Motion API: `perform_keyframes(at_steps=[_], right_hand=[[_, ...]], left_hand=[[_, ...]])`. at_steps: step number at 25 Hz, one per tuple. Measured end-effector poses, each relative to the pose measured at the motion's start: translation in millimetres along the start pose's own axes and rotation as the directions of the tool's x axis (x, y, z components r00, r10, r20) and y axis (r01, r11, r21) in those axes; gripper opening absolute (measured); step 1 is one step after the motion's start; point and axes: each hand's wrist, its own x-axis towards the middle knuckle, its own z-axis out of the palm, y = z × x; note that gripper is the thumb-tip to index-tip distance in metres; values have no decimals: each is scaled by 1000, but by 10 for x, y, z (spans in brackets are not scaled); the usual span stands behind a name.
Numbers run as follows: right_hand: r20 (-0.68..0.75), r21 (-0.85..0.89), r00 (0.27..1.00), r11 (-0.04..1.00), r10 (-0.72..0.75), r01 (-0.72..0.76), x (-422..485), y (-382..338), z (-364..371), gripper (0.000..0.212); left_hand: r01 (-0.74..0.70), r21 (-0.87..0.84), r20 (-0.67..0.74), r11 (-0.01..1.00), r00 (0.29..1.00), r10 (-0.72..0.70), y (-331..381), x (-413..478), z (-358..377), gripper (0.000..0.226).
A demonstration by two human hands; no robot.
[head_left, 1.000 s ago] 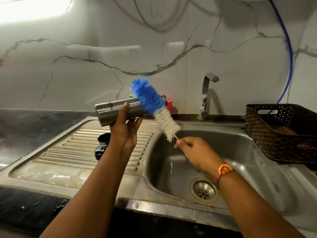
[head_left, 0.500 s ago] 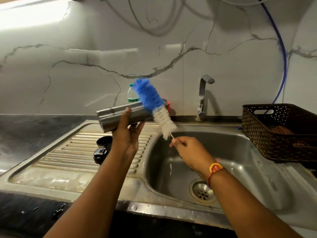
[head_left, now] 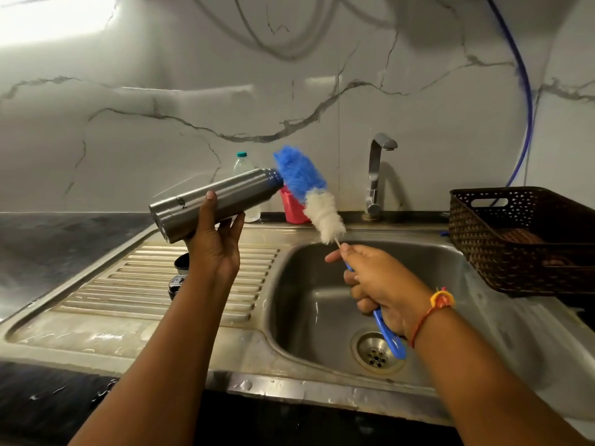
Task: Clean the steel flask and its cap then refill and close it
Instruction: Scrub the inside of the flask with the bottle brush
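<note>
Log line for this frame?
left hand: grips cylindrical steel flask | right hand: grips blue-and-white bottle brush, bristles at flask mouth | black cap: on steel drainboard

White wall (head_left: 161,59) of marble-patterned panels with grey veins, showing a bright glare of light (head_left: 54,20) at upper left and a blue hose (head_left: 529,98) running down its right side. Below it, a dark counter (head_left: 64,239) carries a stainless-steel sink (head_left: 322,394) with a ribbed drainboard (head_left: 128,284) at left, a round drain (head_left: 375,350) in the basin at right, and a chrome tap (head_left: 375,175) at the rear rim. A brown perforated basket (head_left: 502,252) stands just right of the basin.
</note>
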Motion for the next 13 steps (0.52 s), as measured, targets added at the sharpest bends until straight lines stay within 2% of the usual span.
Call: perform_keyframes(at_steps=[3, 6, 9, 13], right_hand=[[111, 199, 982, 965, 153, -172, -42, -22, -22, 34], [267, 318, 934, 893, 238, -318, -69, -56, -33, 33], [392, 404, 889, 824, 236, -397, -85, -84, -44, 35], [516, 527, 844, 721, 150, -450, -107, -92, -3, 37]], left_hand=[[-15, 9, 30, 1000, 999, 14, 7, -6, 17, 53], [-35, 70, 51, 997, 998, 32, -26, -15, 32, 48], [-14, 106, 98, 994, 995, 4, -87, -68, 53, 49], [1, 204, 172, 979, 984, -37, -240, -142, 84, 56]])
